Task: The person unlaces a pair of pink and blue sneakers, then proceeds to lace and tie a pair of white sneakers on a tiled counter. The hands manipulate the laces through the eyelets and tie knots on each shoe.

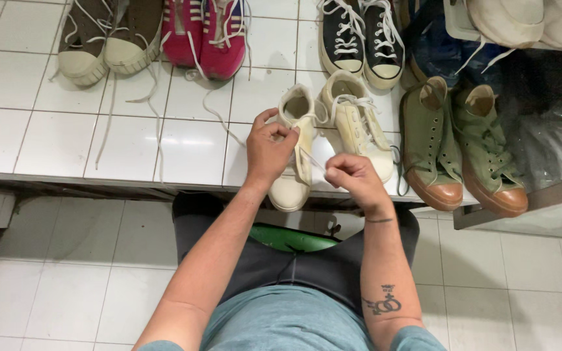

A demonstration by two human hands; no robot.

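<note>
A cream canvas sneaker (292,185) lies on the white tiled ledge (118,143), toe toward me. My left hand (269,148) grips its upper side near the eyelets, pinching a white lace. My right hand (352,177) pinches the other end of that white lace (311,159), pulled taut between the hands. Its cream partner (359,127) sits just right of it with loose laces.
A pair of olive green sneakers (460,149) stands to the right. Black high-tops (362,39), pink shoes (206,36) and brown-and-cream shoes (108,39) line the back. White laces (154,97) trail over the tiles. A green stool (291,239) shows between my legs.
</note>
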